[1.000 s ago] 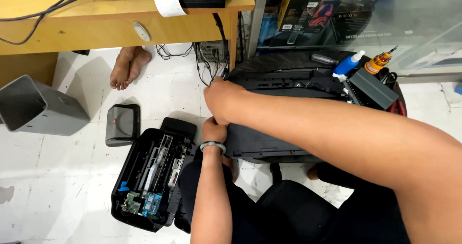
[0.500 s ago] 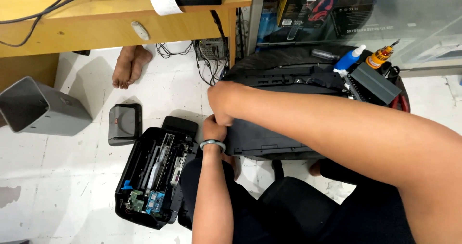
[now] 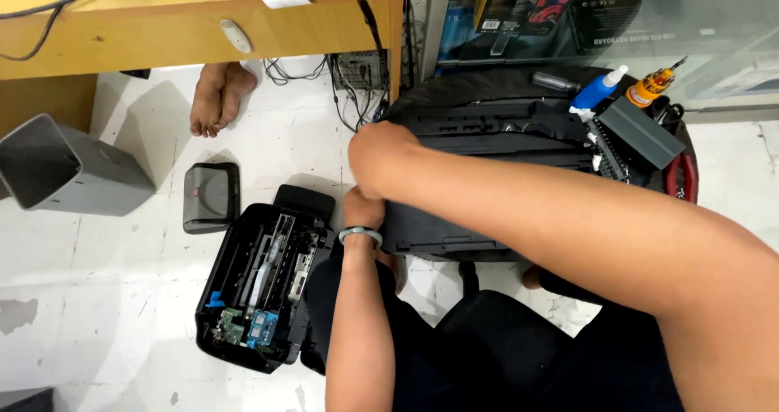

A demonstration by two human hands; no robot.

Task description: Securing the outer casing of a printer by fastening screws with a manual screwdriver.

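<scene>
At the frame's centre, the right hand (image 3: 388,154) and the left hand (image 3: 363,208) both grip the left end of a black printer casing (image 3: 487,136). The casing lies on the floor, just right of an opened printer chassis (image 3: 260,286). A blue bottle (image 3: 599,89) and pliers (image 3: 680,176) lie at upper right. A bare foot (image 3: 217,97) rests under the wooden table (image 3: 162,30).

Single head-worn camera, looking steeply down from above the person's lap, facing forward toward the yellow wooden counter (image 3: 162,30) running along the top edge. It is sitting close: the right forearm is filling the lower right, the white tiled floor (image 3: 97,298) is taking the left. No second view is sharing the scene.
</scene>
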